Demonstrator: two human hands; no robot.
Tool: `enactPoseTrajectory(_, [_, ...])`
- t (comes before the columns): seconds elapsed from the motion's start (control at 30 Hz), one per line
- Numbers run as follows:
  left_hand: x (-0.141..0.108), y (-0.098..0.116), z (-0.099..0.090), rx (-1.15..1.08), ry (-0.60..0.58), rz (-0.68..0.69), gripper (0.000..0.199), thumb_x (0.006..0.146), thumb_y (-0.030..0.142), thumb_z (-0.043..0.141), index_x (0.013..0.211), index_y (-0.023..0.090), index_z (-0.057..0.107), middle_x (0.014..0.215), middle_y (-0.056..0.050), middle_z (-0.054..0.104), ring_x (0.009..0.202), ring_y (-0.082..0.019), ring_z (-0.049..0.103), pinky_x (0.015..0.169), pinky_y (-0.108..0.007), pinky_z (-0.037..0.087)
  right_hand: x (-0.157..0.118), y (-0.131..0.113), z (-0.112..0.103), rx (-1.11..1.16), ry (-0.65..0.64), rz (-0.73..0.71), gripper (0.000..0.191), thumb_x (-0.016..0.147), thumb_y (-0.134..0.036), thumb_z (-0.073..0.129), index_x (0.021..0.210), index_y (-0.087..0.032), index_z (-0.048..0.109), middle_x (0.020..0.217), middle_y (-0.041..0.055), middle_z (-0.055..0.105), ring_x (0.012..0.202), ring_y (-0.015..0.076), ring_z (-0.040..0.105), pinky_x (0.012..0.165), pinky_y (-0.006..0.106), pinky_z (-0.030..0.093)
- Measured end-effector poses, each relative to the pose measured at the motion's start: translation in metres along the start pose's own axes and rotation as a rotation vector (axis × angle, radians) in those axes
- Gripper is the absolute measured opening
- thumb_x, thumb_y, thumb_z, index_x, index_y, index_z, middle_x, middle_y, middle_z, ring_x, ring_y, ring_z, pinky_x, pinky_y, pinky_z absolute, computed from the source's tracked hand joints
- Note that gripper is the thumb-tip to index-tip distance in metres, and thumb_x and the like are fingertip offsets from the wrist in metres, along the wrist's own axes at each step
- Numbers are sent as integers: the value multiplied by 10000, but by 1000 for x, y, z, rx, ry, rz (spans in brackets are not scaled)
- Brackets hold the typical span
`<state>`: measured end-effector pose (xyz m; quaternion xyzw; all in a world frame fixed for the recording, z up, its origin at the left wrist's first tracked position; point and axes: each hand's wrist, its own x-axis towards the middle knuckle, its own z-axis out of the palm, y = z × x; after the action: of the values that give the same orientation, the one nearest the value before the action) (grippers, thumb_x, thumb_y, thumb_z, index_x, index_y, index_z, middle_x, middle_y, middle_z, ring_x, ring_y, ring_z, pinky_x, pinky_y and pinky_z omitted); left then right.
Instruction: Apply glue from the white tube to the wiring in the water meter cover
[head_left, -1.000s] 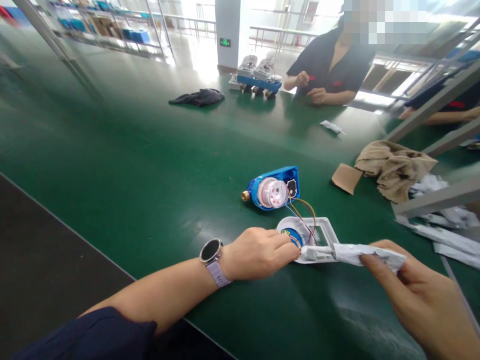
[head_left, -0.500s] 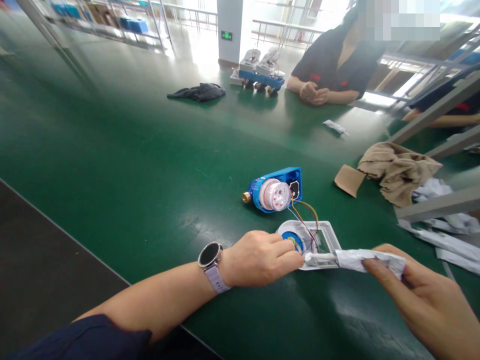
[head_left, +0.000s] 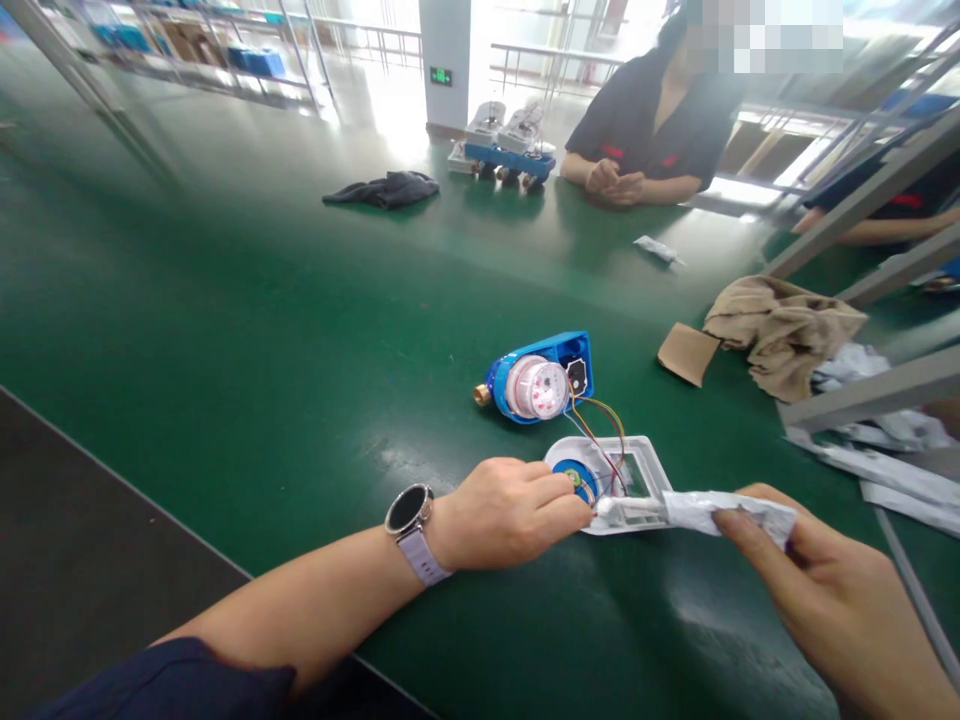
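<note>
A white plastic cover [head_left: 651, 462] lies inside up, with a round blue circuit board [head_left: 574, 478] in its rounded end. My left hand [head_left: 517, 512] has its fingers closed on the cover's near left edge. In my right hand [head_left: 814, 570] is a crumpled white squeeze tube [head_left: 694, 508], pinched between thumb and fingers. Its nozzle points left over the cover's near side, its tip close to my left fingertips. Thin coloured wires [head_left: 619, 420] run from the cover to a blue water meter [head_left: 506, 385] with a clear round dial and brass fitting, just behind.
Brown cardboard [head_left: 688, 354], a beige cloth [head_left: 784, 325] and several white tubes [head_left: 889, 480] lie to the right by a metal frame. Farther back are another tube [head_left: 658, 249], a dark cloth [head_left: 386, 190], more meters [head_left: 510, 160] and a person [head_left: 652, 130] with hands together.
The whole view has shifted slightly, so everything appears a little farther left. Both hands keep their holds, and the nozzle stays over the cover's near side.
</note>
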<state>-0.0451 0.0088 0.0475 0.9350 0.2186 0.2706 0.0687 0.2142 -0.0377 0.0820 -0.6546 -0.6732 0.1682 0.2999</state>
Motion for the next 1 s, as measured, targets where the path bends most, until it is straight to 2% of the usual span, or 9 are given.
enactPoseTrajectory(0.13, [-1,-1,1,19,44,32,295,967,181,387,838,161,652,696,-30,650,588,-128,528,532,-274,345,-6,4,7,52,52,70,294,794,-523,587,683,-256,642,507,-33,513,415,137,442,376,247,353])
enactPoseTrajectory(0.47, [0,-1,3,39,40,34,290,962,195,407,820,181,660,659,-14,650,573,-123,532,540,-263,359,-8,21,14,99,46,96,325,791,-534,598,713,-229,674,526,-33,543,448,131,485,403,228,390])
enactPoseTrajectory(0.7, [0,0,5,34,99,47,224,944,184,455,820,176,641,637,7,616,554,-119,499,522,-263,365,-11,14,14,139,-9,90,331,816,-518,578,739,-212,678,579,-22,578,481,135,511,439,237,404])
enactPoseTrajectory(0.87, [0,-1,7,26,141,62,169,931,168,488,823,169,618,648,14,607,559,-120,494,513,-258,366,-15,10,14,134,18,143,316,827,-503,563,721,-220,655,589,-18,563,534,143,516,496,246,393])
enactPoseTrajectory(1.0, [0,-2,7,6,151,63,147,927,173,507,823,163,610,648,11,606,562,-119,498,515,-255,373,-15,6,19,184,7,87,305,847,-468,553,691,-224,648,624,-15,552,536,131,487,491,249,360])
